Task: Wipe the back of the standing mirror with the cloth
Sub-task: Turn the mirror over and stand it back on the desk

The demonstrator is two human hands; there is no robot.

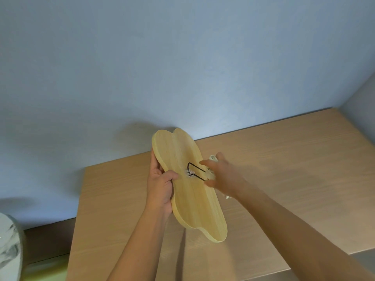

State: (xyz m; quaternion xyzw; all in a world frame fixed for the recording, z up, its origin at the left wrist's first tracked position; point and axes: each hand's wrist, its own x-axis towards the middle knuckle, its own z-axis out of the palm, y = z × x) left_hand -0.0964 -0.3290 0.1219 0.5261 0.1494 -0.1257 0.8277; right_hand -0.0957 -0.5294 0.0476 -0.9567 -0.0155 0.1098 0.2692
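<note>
The standing mirror point(182, 151) is held up above the table with its pale wooden, cloud-shaped back toward me; its glass side is hidden. A black wire stand point(193, 170) is clipped to the back. My left hand point(161, 184) grips the mirror's left edge, thumb on the wood. My right hand point(222, 175) is at the mirror's right edge, fingers closed on a crumpled whitish cloth point(211, 172), which presses against the back beside the wire stand. Most of the cloth is hidden under the hand.
A light wooden table point(284, 159) stands against a blue wall point(182, 67), with a corner at the right. A white-grey rounded object point(8, 246) shows at the lower left, beside the table's left edge.
</note>
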